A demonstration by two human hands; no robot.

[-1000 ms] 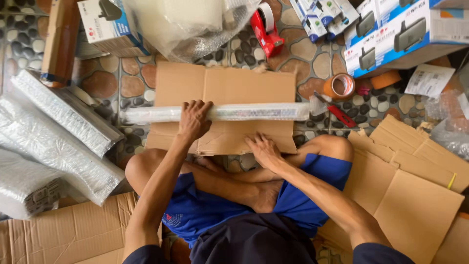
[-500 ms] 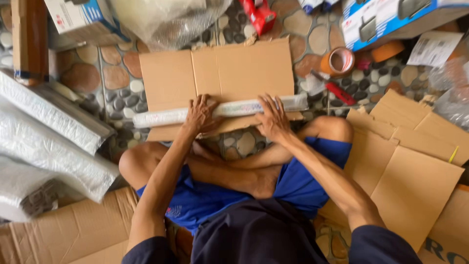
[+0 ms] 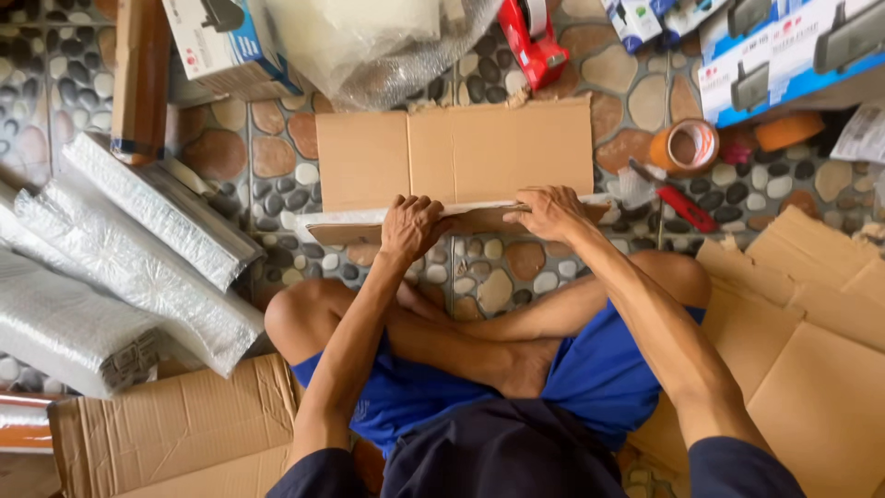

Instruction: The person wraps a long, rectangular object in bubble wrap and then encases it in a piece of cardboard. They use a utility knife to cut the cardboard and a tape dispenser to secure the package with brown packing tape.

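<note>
I sit cross-legged on a pebble-tiled floor. A flat brown cardboard sheet (image 3: 479, 152) lies in front of my knees, its near edge folded up over a long bubble-wrapped tube (image 3: 323, 221) whose white ends stick out on both sides. My left hand (image 3: 410, 226) grips the folded cardboard edge over the tube near its left part. My right hand (image 3: 551, 212) presses and holds the same folded edge further right. Most of the tube is hidden under the cardboard flap.
Several bubble-wrapped bundles (image 3: 138, 249) lie at the left. Flattened cardboard (image 3: 830, 369) is at the right and more cardboard (image 3: 166, 433) at lower left. A brown tape roll (image 3: 684, 146), a red cutter (image 3: 682, 207), a red tape dispenser (image 3: 535, 46) and printed boxes (image 3: 784, 55) sit at the back.
The near cardboard edge has been folded up over the tube, which lay exposed on top before. Both hands moved onto that fold, and the view has shifted closer.
</note>
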